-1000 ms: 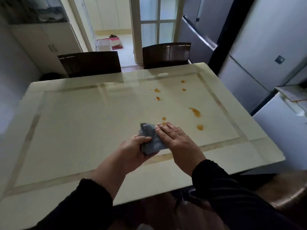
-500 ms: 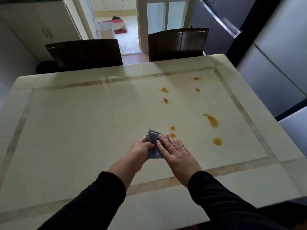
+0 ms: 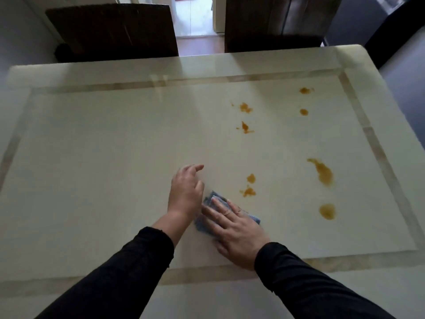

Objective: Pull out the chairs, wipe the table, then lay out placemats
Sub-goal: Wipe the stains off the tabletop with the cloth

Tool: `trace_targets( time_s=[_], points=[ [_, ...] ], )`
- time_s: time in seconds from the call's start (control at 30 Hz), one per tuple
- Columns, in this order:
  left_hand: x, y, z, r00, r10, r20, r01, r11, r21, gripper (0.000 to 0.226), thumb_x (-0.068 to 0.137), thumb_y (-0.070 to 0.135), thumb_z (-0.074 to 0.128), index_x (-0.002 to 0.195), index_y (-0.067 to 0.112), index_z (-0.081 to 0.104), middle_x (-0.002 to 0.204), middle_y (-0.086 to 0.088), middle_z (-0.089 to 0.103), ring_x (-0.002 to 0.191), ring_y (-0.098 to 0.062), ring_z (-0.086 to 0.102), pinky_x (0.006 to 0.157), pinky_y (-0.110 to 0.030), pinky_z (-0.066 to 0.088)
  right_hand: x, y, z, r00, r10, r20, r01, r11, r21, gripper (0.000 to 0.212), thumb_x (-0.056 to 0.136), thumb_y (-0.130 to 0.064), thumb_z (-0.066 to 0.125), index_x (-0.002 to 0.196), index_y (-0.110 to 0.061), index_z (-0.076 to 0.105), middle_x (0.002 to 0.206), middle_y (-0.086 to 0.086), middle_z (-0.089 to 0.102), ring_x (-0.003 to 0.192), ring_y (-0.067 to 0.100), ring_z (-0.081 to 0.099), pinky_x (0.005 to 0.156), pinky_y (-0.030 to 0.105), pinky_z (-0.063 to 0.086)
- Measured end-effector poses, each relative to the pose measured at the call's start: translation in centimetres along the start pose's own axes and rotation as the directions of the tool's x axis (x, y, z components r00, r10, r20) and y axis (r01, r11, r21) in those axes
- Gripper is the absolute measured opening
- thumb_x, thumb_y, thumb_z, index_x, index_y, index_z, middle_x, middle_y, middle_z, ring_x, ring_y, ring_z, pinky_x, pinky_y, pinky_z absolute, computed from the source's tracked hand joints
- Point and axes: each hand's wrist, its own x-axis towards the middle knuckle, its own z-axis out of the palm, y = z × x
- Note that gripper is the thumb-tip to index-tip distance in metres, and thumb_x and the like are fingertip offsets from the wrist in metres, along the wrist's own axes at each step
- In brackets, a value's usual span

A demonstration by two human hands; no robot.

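A folded blue-grey cloth [image 3: 208, 200] lies flat on the cream table [image 3: 103, 146]. My right hand [image 3: 234, 229] presses down on it with straight fingers and covers most of it. Just left of the cloth my left hand [image 3: 185, 192] hovers with loosely curled fingers and holds nothing. Several orange-brown stains mark the right half of the table; the closest stain [image 3: 248, 191] sits just beyond the cloth, and a long smear [image 3: 322, 172] lies further right.
Two dark wooden chairs stand at the far side of the table, the left chair [image 3: 112, 31] and the right chair [image 3: 276, 21]. A doorway opens between them. A dark tall appliance [image 3: 395, 31] stands at the far right.
My left hand has let go of the cloth and lifted off to the left. My right hand now lies flat over the cloth. The view has tilted down and closer to the table.
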Motion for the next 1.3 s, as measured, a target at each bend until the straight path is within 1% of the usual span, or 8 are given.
trace_targets(
  time_s=[0.2, 0.4, 0.57, 0.7, 0.83, 1.07, 1.17, 1.3],
  points=[
    [5.2, -0.3, 2.4, 0.994, 0.106, 0.018, -0.107, 0.984, 0.144, 0.049, 0.101, 0.018, 0.047, 0.149, 0.016, 0.044, 0.159, -0.005, 0.035, 0.151, -0.022, 0.020, 0.123, -0.034, 0.014, 1.1, 2.1, 1.5, 0.999, -0.014, -0.048, 0.014, 1.000, 0.008, 0.064, 0.103, -0.045, 0.035, 0.160, -0.021, 0.017, 0.167, -0.001, 0.013, 0.155, 0.022, 0.002, 0.124, 0.045, 0.010],
    [7.3, -1.8, 3.3, 0.979, 0.188, -0.074, -0.163, 0.950, 0.265, 0.054, 0.098, 0.026, 0.038, 0.150, 0.010, 0.044, 0.156, -0.008, 0.040, 0.149, -0.026, 0.027, 0.122, -0.038, 0.019, 3.8, 7.4, 0.5, 0.979, 0.195, -0.054, -0.196, 0.980, -0.024, 0.064, 0.102, -0.047, 0.028, 0.159, -0.020, 0.016, 0.167, 0.000, 0.014, 0.154, 0.023, 0.006, 0.121, 0.051, 0.006],
    [6.9, -1.6, 3.9, 0.979, 0.187, -0.077, -0.147, 0.922, 0.359, 0.055, 0.099, 0.024, 0.035, 0.153, 0.013, 0.037, 0.160, -0.005, 0.033, 0.151, -0.024, 0.020, 0.123, -0.040, 0.018, 4.7, 10.9, -0.2, 0.895, 0.440, -0.071, -0.443, 0.896, -0.034, 0.066, 0.101, -0.046, 0.020, 0.160, -0.021, 0.006, 0.168, -0.001, 0.001, 0.154, 0.021, -0.003, 0.121, 0.056, 0.003],
    [6.9, -1.7, 4.0, 0.982, 0.176, -0.071, -0.138, 0.919, 0.368, 0.055, 0.099, 0.022, 0.037, 0.153, 0.013, 0.037, 0.161, -0.005, 0.032, 0.151, -0.024, 0.020, 0.123, -0.039, 0.016, 1.9, 6.7, 1.1, 0.936, 0.341, -0.091, -0.345, 0.938, -0.029, 0.066, 0.101, -0.046, 0.029, 0.160, -0.019, 0.014, 0.168, 0.002, 0.006, 0.154, 0.026, 0.005, 0.120, 0.055, 0.010],
    [6.8, -1.6, 4.0, 0.984, 0.166, -0.068, -0.127, 0.914, 0.385, 0.056, 0.100, 0.022, 0.037, 0.155, 0.014, 0.034, 0.162, -0.003, 0.029, 0.152, -0.022, 0.017, 0.123, -0.038, 0.013, 2.4, 9.1, 0.6, 0.976, 0.214, -0.040, -0.216, 0.975, -0.050, 0.067, 0.103, -0.048, 0.030, 0.160, -0.021, 0.010, 0.168, 0.000, 0.006, 0.154, 0.024, 0.004, 0.121, 0.054, 0.007],
    [6.7, -1.4, 3.9, 0.989, 0.131, -0.070, -0.092, 0.912, 0.399, 0.059, 0.100, 0.024, 0.035, 0.157, 0.014, 0.026, 0.165, -0.004, 0.020, 0.153, -0.021, 0.010, 0.124, -0.035, 0.006, 6.9, 10.1, -0.2, 0.854, 0.513, -0.090, -0.514, 0.858, 0.020, 0.071, 0.100, -0.048, 0.022, 0.160, -0.014, 0.004, 0.168, 0.005, -0.002, 0.154, 0.026, -0.003, 0.121, 0.054, 0.006],
    [6.9, -1.4, 4.1, 0.990, 0.119, -0.074, -0.078, 0.907, 0.413, 0.061, 0.099, 0.025, 0.034, 0.158, 0.012, 0.023, 0.165, -0.008, 0.017, 0.154, -0.022, 0.007, 0.124, -0.036, 0.006, 6.3, 6.6, 0.4, 0.919, 0.385, -0.084, -0.385, 0.923, 0.012, 0.074, 0.099, -0.048, 0.029, 0.159, -0.011, 0.008, 0.167, 0.010, -0.001, 0.154, 0.029, -0.002, 0.122, 0.055, 0.010],
    [6.9, -1.3, 4.0, 0.990, 0.121, -0.066, -0.082, 0.903, 0.422, 0.061, 0.098, 0.028, 0.029, 0.157, 0.010, 0.025, 0.165, -0.008, 0.018, 0.153, -0.022, 0.009, 0.124, -0.036, 0.006, 8.9, 9.6, -0.7, 0.973, 0.227, -0.035, -0.228, 0.973, -0.032, 0.068, 0.100, -0.046, 0.027, 0.160, -0.019, 0.012, 0.167, 0.003, 0.006, 0.154, 0.025, 0.002, 0.123, 0.053, 0.005]
  ],
)
